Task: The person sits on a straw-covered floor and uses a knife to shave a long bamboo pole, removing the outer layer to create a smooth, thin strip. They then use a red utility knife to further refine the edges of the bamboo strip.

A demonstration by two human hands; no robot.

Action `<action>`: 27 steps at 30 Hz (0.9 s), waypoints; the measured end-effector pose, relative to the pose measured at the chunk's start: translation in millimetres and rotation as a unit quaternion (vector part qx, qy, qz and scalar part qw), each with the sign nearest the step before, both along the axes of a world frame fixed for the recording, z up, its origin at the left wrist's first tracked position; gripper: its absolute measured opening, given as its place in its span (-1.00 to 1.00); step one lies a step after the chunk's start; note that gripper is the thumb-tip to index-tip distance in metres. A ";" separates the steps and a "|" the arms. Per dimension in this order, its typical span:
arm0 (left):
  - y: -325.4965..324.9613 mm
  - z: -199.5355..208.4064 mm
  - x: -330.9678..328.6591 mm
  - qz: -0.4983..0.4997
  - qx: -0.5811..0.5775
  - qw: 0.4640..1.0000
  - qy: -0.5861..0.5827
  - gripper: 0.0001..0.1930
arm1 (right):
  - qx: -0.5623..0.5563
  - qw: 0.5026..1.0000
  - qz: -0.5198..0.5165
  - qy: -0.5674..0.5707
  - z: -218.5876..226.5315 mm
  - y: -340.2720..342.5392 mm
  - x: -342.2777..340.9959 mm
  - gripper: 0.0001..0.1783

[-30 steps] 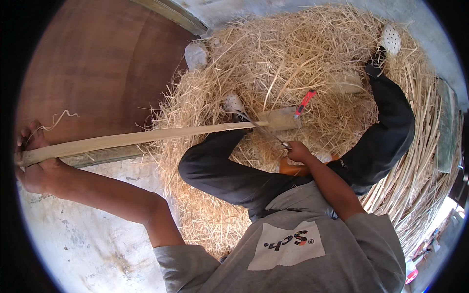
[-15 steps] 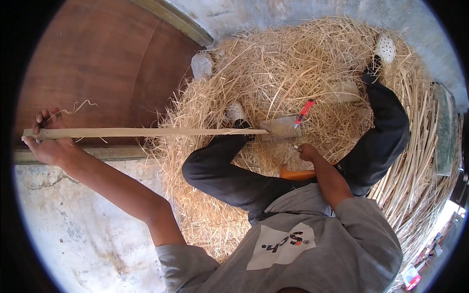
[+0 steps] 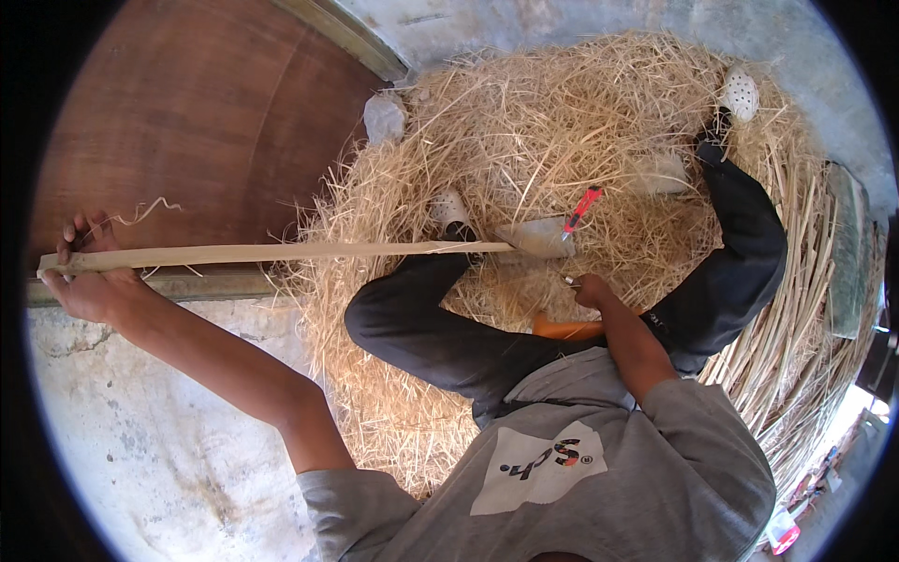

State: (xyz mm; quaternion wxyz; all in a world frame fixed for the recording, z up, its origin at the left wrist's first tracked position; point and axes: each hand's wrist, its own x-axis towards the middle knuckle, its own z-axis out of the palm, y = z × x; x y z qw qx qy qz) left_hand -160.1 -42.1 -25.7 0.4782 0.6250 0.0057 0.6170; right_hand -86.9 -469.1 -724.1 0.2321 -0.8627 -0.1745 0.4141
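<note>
My left hand [image 3: 94, 267] is closed around the far left end of a long, pale, flat strip of bamboo or wood [image 3: 300, 251]. A thin curled shaving [image 3: 150, 208] sticks up beside its fingers. The strip runs level across to a grey block [image 3: 536, 237], where its right end lies. My right hand [image 3: 590, 290] grips the handle of a knife [image 3: 569, 281] just below that block; the blade is smeared and hard to make out. A red utility knife [image 3: 582, 208] stands tilted at the block's right end, touched by neither hand.
Shavings [image 3: 562, 112] heap around my legs and white clogs [image 3: 449, 211]. Long thin strips [image 3: 787, 281] lie along the right side. An orange object [image 3: 567, 328] is under my right forearm. A brown wooden panel [image 3: 206, 131] and pale wall [image 3: 169, 421] border the left.
The knife blade, faintly visible across the strip's right end before, is now blurred below it. The strip's right end has shifted slightly up and left, its left end slightly down.
</note>
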 end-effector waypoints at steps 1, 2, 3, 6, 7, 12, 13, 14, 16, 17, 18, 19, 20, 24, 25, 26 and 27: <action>2.2 0.8 -1.0 0.002 0.002 1.000 -0.002 -0.60 | 0.007 1.000 0.010 -0.002 0.7 0.2 1.1 -0.67; 5.3 1.6 -2.2 0.005 0.003 1.000 -0.004 -0.60 | 0.014 1.000 0.020 -0.005 1.3 0.9 2.4 -0.67; 14.8 1.4 -8.7 -0.011 0.004 1.000 0.001 -0.60 | 0.026 0.999 0.020 -0.009 4.8 3.4 3.2 -0.66; 26.1 1.2 -8.3 -0.042 0.001 0.999 0.017 -0.60 | 0.024 0.997 0.056 -0.041 15.0 -7.1 11.9 -0.65; 21.9 -0.1 -5.4 -0.030 -0.002 0.999 0.019 -0.59 | 0.002 0.992 0.102 -0.069 8.4 -19.7 22.2 -0.64; 22.2 -3.2 -9.9 -0.019 -0.035 0.999 -0.005 -0.58 | -0.124 0.983 0.138 -0.018 11.2 -69.4 67.7 -0.58; 34.7 0.6 -16.1 -0.047 -0.031 0.998 -0.002 -0.57 | -0.139 0.982 0.126 -0.005 13.5 -70.8 69.1 -0.57; 47.0 2.8 -21.7 -0.076 -0.028 0.997 0.001 -0.56 | -0.125 0.983 0.131 -0.010 15.4 -70.5 69.3 -0.57; 45.2 0.8 -23.1 -0.068 -0.019 0.997 0.005 -0.54 | -0.095 0.985 0.143 -0.017 44.0 -55.6 63.1 -0.58; 43.3 0.7 -22.8 -0.065 -0.015 0.998 0.007 -0.54 | -0.069 0.990 0.121 -0.033 46.1 -52.9 60.0 -0.59; 39.6 0.9 -19.9 -0.070 -0.024 0.997 0.005 -0.54 | -0.044 0.993 0.098 -0.050 50.7 -50.9 57.7 -0.60; 35.2 1.0 -17.2 -0.075 -0.033 0.997 0.002 -0.53 | -0.018 0.995 0.076 -0.066 55.1 -48.0 55.0 -0.61; 30.6 1.5 -15.2 -0.080 -0.042 0.996 0.000 -0.53 | 0.004 0.992 0.092 -0.091 59.0 -41.9 51.0 -0.63; 5.1 8.3 -21.5 -0.136 -0.010 0.991 -0.004 -0.57 | 0.151 0.974 0.092 -0.144 150.0 8.5 33.8 -0.68; -11.9 6.2 -19.3 -0.112 -0.010 0.994 -0.004 -0.58 | 0.176 0.966 0.108 -0.153 187.9 20.4 27.4 -0.68; -26.7 2.5 -13.0 -0.114 -0.003 0.993 -0.002 -0.60 | 0.200 0.959 0.119 -0.160 228.6 30.1 18.0 -0.68; -42.0 0.6 -9.5 -0.113 0.006 0.994 0.002 -0.62 | 0.229 0.955 0.123 -0.141 268.4 40.1 7.0 -0.68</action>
